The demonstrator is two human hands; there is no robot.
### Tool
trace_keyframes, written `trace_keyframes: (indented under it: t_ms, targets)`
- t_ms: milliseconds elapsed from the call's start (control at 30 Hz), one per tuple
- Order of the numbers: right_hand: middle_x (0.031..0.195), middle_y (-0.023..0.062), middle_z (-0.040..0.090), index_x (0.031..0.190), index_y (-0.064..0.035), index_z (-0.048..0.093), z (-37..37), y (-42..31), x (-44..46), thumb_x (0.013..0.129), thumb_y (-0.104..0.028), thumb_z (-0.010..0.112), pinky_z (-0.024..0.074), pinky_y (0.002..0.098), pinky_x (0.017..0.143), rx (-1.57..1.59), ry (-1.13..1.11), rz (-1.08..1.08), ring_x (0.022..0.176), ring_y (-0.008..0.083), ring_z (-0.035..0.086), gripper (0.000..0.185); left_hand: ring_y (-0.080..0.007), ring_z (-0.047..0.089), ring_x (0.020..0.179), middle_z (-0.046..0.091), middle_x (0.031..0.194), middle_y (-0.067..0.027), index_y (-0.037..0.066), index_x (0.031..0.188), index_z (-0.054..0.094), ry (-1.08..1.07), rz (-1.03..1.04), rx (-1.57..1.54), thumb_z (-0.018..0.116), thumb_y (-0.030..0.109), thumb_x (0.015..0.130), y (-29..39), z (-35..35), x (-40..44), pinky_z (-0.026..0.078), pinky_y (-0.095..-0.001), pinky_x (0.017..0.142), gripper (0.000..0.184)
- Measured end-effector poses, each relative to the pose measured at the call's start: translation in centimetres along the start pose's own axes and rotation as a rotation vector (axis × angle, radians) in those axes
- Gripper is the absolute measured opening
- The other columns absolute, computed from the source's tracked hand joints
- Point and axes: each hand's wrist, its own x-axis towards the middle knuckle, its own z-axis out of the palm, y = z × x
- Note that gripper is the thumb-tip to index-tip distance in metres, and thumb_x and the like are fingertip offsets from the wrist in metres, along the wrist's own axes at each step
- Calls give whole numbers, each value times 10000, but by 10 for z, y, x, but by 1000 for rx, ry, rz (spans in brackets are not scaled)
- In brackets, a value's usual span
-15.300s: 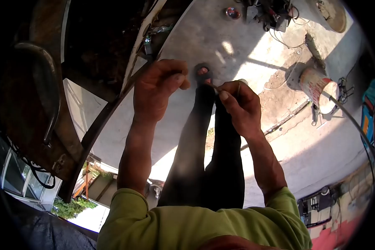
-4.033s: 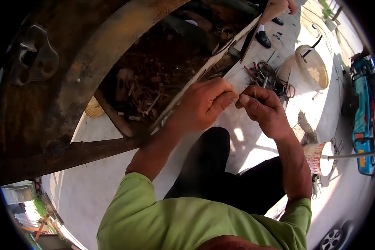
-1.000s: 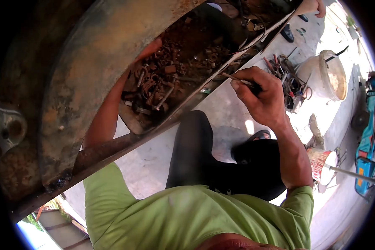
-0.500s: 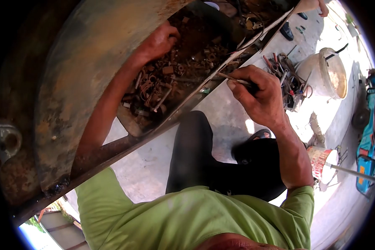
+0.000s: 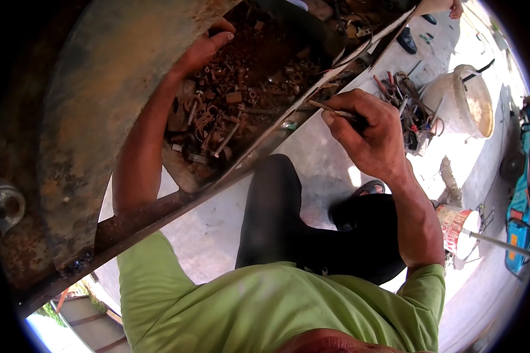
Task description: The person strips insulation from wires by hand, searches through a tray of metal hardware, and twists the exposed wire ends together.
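Note:
My left hand (image 5: 205, 49) reaches over a tray of rusty nuts, bolts and small metal scraps (image 5: 221, 112). Its thumb and a finger show apart with nothing seen between them, while the large rusty metal plate (image 5: 118, 70) hides part of the other fingers. On the other side of the tray's edge (image 5: 288, 115), my right hand (image 5: 368, 129) is closed on a thin brown rod (image 5: 333, 109), pinched between thumb and forefinger. The rod's tip points toward the tray edge; its other end disappears into my palm.
Pliers and other hand tools (image 5: 397, 97) lie heaped on the concrete floor beside a white bucket (image 5: 453, 103). A red-and-white tin (image 5: 456, 229) and a blue power tool (image 5: 518, 223) are at the right. Another person's shoe (image 5: 406, 42) and hand (image 5: 456, 9) show at the top.
My left hand has drawn back to the left, partly behind the rusty plate, and its thumb and finger have spread. My right hand keeps the rod in nearly the same place.

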Motion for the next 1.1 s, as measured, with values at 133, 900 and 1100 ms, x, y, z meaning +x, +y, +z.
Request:
trace_keyframes:
  t_ms: [133,900,1100]
  targets:
    - [905,135,700,1010,27,707,0,1,2,865,-78,693,570,305,665,-9,-11,-13,735,227,707,179,-209,645,914,657,945,-43,100,1038,712,-221,57,60,722,176,917,26,8,2,516,-371,772,143]
    - [903,137,699,999,25,696,0,1,3,857,-76,691,565,320,664,-43,-12,-43,731,246,705,174,-285,605,902,615,915,-77,82,982,686,-58,212,389,694,77,863,35,20,1,484,-429,826,119]
    - [903,130,700,997,24,700,3,4,3,858,-72,695,564,315,665,-31,0,-59,733,237,706,169,-287,604,918,620,924,-79,83,1021,702,-109,299,450,714,79,852,39,27,-1,471,-417,856,169]
